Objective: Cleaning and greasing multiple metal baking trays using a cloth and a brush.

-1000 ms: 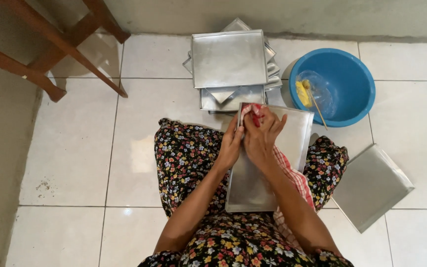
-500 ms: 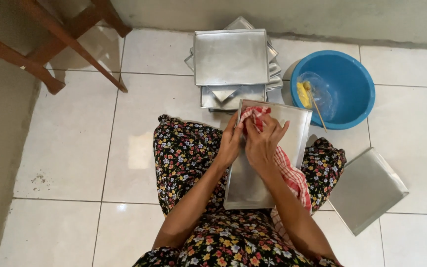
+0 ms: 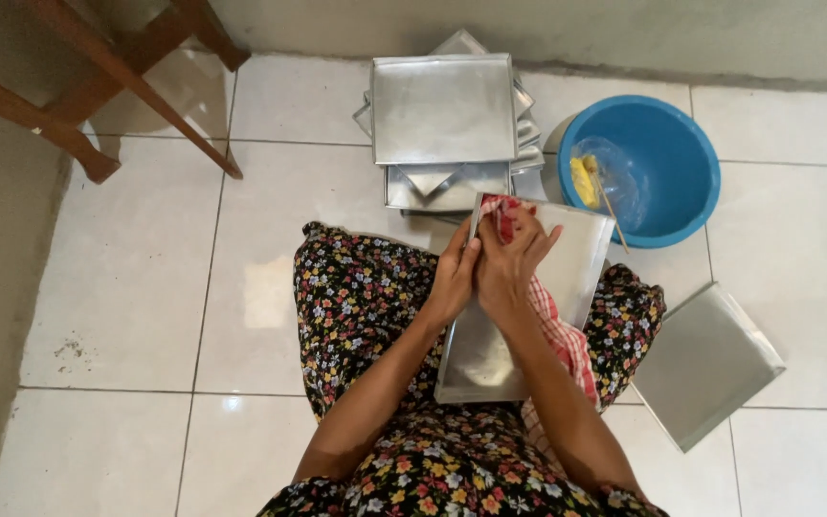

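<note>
- The left hand (image 3: 454,278) grips the left edge of a metal tray (image 3: 490,354) lying across the person's lap.
- The right hand (image 3: 514,258) presses a red checked cloth (image 3: 559,335) against the tray's far corner, fingers closed on it.
- A stack of trays (image 3: 444,110) and a blue basin (image 3: 667,153) sit ahead on the floor; another tray (image 3: 705,364) lies to the right.

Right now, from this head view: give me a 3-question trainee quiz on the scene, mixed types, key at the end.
1. True or false: the right hand presses a red checked cloth on the metal tray in the lap.
2. Where is the left hand? A) in the bowl B) gripping the tray's left edge C) on the chair
3. Fill in: the blue bowl stands to the ___ of the stack of trays.

Key: 1 true; 2 B; 3 right.
</note>
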